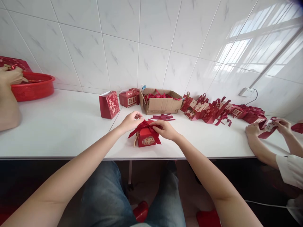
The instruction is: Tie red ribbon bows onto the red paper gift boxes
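Observation:
A small red gift box (146, 140) with a gold round emblem stands near the table's front edge, directly before me. A dark red ribbon (145, 124) is tied over its top, its tails spreading to both sides. A gold tassel cord (135, 140) hangs at the box's left side. My left hand (132, 121) has its fingers curled and closed on the ribbon at the upper left of the knot. From the right, my right hand (166, 129) pinches the ribbon between thumb and fingers. The exact fingertip contact is partly hidden.
Behind the box lie loose ribbon strips (163, 117) and a cardboard carton (163, 106) of ribbons. Red boxes (109, 105) stand left; several bagged boxes (209, 113) stand right. A co-worker's hands (253, 129) hold a box far right; another person's arm (8, 104) reaches by a red basin (35, 90).

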Tool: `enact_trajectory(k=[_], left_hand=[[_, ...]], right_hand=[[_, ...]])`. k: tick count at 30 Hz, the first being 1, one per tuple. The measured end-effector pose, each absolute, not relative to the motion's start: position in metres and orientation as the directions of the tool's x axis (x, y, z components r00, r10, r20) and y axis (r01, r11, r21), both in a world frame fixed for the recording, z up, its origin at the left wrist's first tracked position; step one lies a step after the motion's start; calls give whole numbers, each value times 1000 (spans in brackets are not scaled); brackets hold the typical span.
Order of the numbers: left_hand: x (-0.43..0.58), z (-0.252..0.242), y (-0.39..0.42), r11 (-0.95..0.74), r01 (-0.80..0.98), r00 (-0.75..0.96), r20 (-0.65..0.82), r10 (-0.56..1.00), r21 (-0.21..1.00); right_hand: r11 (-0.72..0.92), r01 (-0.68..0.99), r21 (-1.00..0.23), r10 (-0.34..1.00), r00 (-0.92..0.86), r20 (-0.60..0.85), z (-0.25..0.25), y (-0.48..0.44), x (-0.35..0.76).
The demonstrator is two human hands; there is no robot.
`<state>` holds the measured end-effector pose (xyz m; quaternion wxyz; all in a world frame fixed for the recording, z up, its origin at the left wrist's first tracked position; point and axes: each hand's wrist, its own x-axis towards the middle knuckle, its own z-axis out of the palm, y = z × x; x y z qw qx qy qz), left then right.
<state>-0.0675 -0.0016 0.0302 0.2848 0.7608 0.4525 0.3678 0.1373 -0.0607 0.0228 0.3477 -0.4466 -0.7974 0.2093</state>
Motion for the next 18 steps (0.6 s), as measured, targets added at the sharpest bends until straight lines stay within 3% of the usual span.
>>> enact_trajectory(k=[5,18], left_hand=[[-74,30,-2,-420,504,378,244,893,755],[-60,22,-4,-524,536,344,395,852,662]], right_hand=[[496,560,-664,868,-347,355,23,-61,137],[520,629,-578,851,-320,417,20,-59,141]])
